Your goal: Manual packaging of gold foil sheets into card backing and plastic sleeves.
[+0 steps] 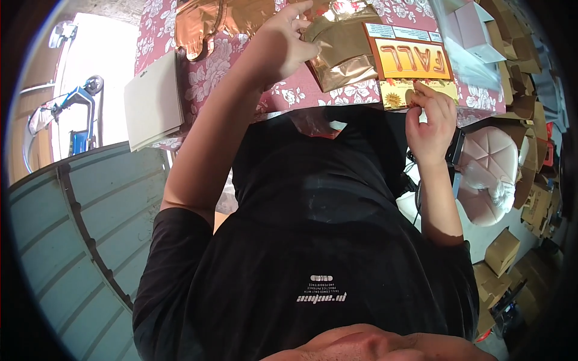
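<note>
Over the far side of the table, my left hand (286,47) reaches with its fingers apart. Its thumb side is against a flat, folded gold foil piece (346,55). To the right lies a printed packaging card (413,55) in orange and yellow, with red letter shapes, partly overlapping the foil. My right hand (432,123) is at the near edge of this card, its bent fingertips touching the yellow lower part and its thumb apart from them. Farther left, a shiny copper-gold foil balloon (226,23) is spread flat; the top of the picture cuts it off.
A red tablecloth (211,75) with white flowers covers the table. Pale card sheets (153,99) stick out past its left edge. At the right are clear plastic wrap (472,63), a white box (472,30), a cushioned white seat (487,171) and several cardboard boxes (503,249).
</note>
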`<state>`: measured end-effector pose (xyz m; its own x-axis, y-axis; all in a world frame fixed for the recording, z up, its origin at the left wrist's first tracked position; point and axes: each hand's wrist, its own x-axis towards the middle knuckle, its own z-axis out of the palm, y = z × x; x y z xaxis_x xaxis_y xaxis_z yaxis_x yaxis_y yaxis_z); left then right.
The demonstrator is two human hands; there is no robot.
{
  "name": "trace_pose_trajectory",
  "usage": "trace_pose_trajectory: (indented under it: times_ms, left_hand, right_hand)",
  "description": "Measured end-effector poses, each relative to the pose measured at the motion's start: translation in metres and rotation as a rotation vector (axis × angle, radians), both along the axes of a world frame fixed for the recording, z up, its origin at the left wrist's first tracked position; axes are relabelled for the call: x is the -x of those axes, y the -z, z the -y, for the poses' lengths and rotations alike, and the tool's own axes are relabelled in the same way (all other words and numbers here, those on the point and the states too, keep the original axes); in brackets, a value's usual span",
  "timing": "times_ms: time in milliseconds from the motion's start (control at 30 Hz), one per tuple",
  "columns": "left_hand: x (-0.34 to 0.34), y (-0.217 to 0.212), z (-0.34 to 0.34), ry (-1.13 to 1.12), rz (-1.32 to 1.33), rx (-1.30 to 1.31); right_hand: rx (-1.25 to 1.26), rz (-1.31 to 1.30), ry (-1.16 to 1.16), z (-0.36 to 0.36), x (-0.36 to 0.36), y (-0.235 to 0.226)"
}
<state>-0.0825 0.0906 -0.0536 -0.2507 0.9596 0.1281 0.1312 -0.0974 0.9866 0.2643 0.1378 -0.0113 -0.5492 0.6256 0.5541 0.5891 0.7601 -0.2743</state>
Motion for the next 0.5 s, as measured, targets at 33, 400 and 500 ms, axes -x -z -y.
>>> trace_pose_trajectory:
  times_ms: [33, 400, 500]
  left_hand:
    - [-0.007, -0.014, 0.003, 0.119, -0.035, -0.122]
    - [-0.025, -0.059, -0.014, -0.221, 0.111, 0.319]
    - [-0.018, -0.075, 0.011, -0.133, 0.039, 0.457]
  right_hand:
    - [-0.001, -0.005, 0.000, -0.001, -0.002, 0.002]
    - [0.017, -0.005, -0.033, -0.003, -0.003, -0.001]
    - [0.027, -0.007, -0.023, -0.001, -0.004, 0.000]
